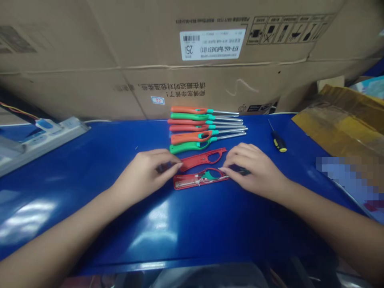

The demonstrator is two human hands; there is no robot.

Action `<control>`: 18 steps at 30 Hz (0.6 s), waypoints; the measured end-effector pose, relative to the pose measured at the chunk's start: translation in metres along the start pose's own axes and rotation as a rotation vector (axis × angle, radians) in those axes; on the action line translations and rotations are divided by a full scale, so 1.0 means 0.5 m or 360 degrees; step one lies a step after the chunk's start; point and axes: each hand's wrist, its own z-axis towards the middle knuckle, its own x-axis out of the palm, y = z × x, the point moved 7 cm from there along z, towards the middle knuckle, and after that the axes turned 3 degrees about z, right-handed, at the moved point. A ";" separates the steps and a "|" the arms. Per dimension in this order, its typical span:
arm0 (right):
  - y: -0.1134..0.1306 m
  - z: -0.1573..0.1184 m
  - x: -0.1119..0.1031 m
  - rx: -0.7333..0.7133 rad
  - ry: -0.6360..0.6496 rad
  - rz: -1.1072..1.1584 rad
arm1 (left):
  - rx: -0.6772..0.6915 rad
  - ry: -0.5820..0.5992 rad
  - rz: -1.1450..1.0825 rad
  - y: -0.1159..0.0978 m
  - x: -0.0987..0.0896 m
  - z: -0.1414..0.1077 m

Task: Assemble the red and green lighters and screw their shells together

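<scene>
Two red halves of a lighter casing lie open side by side on the blue table. The upper casing half [198, 160] is hollow, with a trigger loop at its right. In the lower casing half [186, 183] sit a metal rod, a white piece and a green trigger [210, 175]. My left hand [153, 168] pinches the left end of the upper half between thumb and finger. At the right end of the lower half, my right hand [250, 168] is closed, thumb against fingers; its fingertips partly cover that end.
Several orange, red and green long-nosed lighters [192, 128] lie in a row behind the casing. A black-and-yellow screwdriver [279, 142] rests at the right. Around stand a power strip [54, 140], a large cardboard box [135, 48] and a taped carton [339, 124].
</scene>
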 end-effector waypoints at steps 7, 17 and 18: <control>-0.048 0.002 0.005 0.0186 0.0084 -0.0025 | 0.0140 -0.0023 0.0298 0.012 0.018 0.005; -0.076 0.002 0.022 0.0316 0.0107 0.0140 | 0.0340 -0.0020 0.0176 -0.007 0.037 0.003; -0.075 0.005 0.017 0.0299 0.0060 0.0178 | 0.0353 -0.0058 0.0168 -0.010 0.034 0.002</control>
